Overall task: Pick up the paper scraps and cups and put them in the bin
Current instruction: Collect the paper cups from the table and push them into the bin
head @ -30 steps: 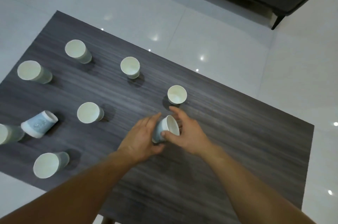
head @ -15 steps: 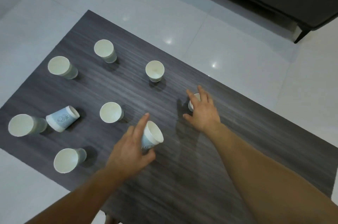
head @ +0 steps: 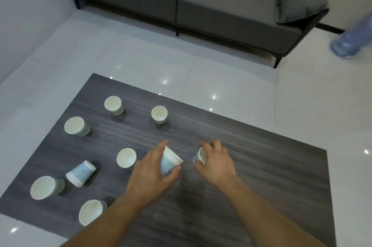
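We are gripping one paper cup [head: 169, 164] in our left hand [head: 149, 168], fingers curled round its wall, and pinching a second cup [head: 199, 157] at its 3 o'clock in our right hand [head: 217, 162]. Both are tilting over the table [head: 261, 166]. We are risking crushing the thin walls by squeezing, or elbowing the upright cup [head: 126, 157] at 9 o'clock. No bin is showing.

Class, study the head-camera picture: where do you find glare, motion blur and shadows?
Head view: small bright glare spots dot the glossy white floor tiles; the pale blue object at the right edge is smeared by motion blur; the upright pale paper cups cast soft, short shadows on the dark wood-grain table.
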The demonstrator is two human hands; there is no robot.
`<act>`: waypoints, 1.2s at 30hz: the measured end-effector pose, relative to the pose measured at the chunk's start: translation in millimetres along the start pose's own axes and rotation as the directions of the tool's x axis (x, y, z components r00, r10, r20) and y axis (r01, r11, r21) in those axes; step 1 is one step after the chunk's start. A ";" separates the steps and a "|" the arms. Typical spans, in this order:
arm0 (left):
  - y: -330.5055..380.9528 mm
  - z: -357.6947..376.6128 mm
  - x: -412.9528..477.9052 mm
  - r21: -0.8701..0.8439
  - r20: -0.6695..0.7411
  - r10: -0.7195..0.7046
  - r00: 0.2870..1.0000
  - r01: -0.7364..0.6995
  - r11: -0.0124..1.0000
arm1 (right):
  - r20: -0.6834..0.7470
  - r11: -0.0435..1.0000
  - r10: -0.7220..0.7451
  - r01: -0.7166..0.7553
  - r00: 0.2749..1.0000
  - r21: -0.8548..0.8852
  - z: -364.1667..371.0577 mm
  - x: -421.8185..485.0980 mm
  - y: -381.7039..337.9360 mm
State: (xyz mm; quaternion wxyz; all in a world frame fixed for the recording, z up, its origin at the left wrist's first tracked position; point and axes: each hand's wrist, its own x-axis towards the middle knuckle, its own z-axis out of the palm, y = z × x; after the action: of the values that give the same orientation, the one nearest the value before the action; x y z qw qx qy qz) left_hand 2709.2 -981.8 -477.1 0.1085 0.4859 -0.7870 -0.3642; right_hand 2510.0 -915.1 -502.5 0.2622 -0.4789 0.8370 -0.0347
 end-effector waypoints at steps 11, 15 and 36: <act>84.9 -81.9 -53.8 0.095 0.053 0.334 0.941 -0.338 0.936 | -0.254 0.950 0.309 -0.286 0.916 0.125 -100.7 -185.6 -26.9; 132.0 -94.8 -83.7 -0.046 0.127 0.435 0.892 -0.432 0.900 | -0.319 0.915 0.400 -0.355 0.859 0.191 -113.5 -261.7 -27.8; 399.7 111.5 -462.7 -0.179 0.539 0.816 0.207 -0.919 0.352 | -0.430 0.489 0.856 -0.719 0.287 0.493 -30.1 -759.2 153.4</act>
State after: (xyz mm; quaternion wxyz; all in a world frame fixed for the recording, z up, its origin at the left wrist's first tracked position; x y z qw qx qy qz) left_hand 2609.8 -434.1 -200.3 0.0214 -0.1608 -0.9441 -0.2868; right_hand 2682.0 -215.7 -216.0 -0.0047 0.0715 0.9870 -0.1436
